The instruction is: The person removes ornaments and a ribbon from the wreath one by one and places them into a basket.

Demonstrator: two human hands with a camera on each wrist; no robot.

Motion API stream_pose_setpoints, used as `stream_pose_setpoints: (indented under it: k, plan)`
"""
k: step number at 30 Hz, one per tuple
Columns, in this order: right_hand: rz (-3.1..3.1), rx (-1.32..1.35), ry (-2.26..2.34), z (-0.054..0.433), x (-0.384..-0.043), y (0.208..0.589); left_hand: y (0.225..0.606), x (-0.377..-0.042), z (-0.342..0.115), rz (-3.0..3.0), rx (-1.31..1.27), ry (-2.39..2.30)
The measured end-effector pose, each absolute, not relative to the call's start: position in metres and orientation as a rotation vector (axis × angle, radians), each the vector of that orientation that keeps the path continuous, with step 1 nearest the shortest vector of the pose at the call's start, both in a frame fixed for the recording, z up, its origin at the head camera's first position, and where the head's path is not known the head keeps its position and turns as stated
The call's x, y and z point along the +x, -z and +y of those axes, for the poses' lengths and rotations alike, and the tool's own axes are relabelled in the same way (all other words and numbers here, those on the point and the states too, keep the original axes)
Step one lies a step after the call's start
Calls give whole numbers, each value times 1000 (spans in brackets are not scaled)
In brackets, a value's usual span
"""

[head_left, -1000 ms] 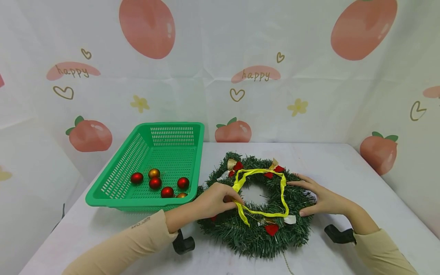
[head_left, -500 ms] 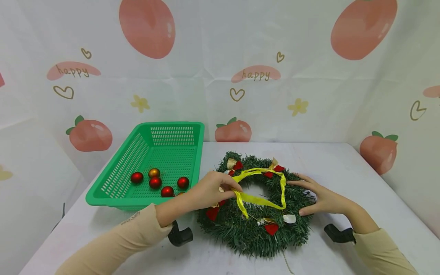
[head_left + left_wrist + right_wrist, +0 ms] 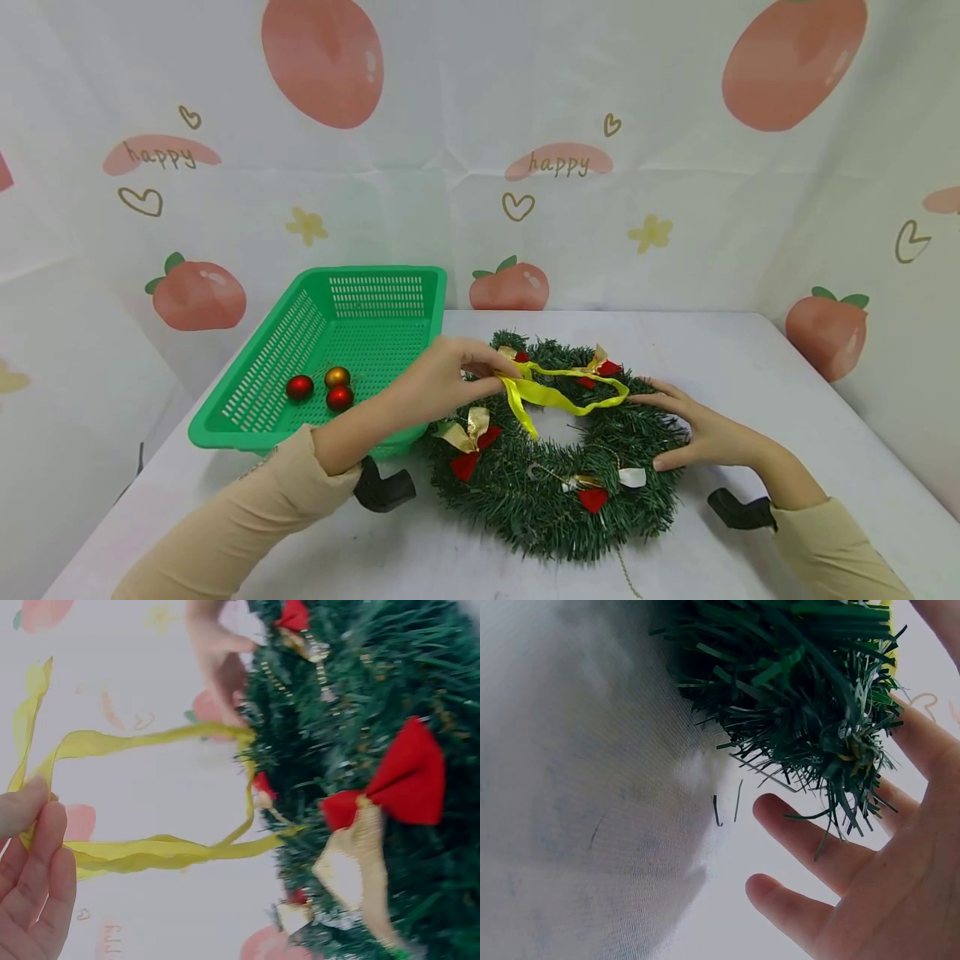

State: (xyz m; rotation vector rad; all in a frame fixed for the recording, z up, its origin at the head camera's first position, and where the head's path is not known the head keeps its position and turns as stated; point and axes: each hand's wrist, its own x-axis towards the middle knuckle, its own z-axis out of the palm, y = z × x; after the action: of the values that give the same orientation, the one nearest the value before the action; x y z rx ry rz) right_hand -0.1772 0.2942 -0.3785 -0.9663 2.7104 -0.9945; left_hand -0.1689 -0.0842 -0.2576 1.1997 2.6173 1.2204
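My left hand (image 3: 454, 377) pinches a narrow yellow ribbon (image 3: 551, 395) between thumb and fingers, lifted above the left side of a green wreath (image 3: 558, 517). The ribbon's loop reaches across the wreath's centre hole, and its short loose end hangs below my fingers. In the left wrist view, the loop stretches from my fingertips to the tinsel. Spread and fairly straight, the fingers of my right hand (image 3: 708, 436) rest against the wreath's right edge. A red bow (image 3: 409, 780) with gold ribbon tails shows on the wreath's left side; other red, gold and white bows sit around it.
A green plastic basket (image 3: 225, 435) stands left of the wreath, holding red baubles (image 3: 300, 387) and a gold bauble (image 3: 337, 377); my left forearm covers its near right corner. The white table (image 3: 742, 354) meets a fruit-printed backdrop (image 3: 480, 100). A thin beaded string trails at the front.
My left hand has moved up and away with the ribbon, lifting its near side off the wreath's front. A red and gold bow at the left has come into sight. My right hand stays put.
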Motion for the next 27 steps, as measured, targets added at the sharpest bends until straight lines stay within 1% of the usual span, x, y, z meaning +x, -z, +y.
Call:
stream_pose_setpoints:
  k: [12,27]
  plan:
    - [2696,-923,993,290,-174,375,234,-171,-94,2632,1259,-1400]
    - [2699,-923,1009,291,-174,375,205,-174,-109,2627,1073,-1613]
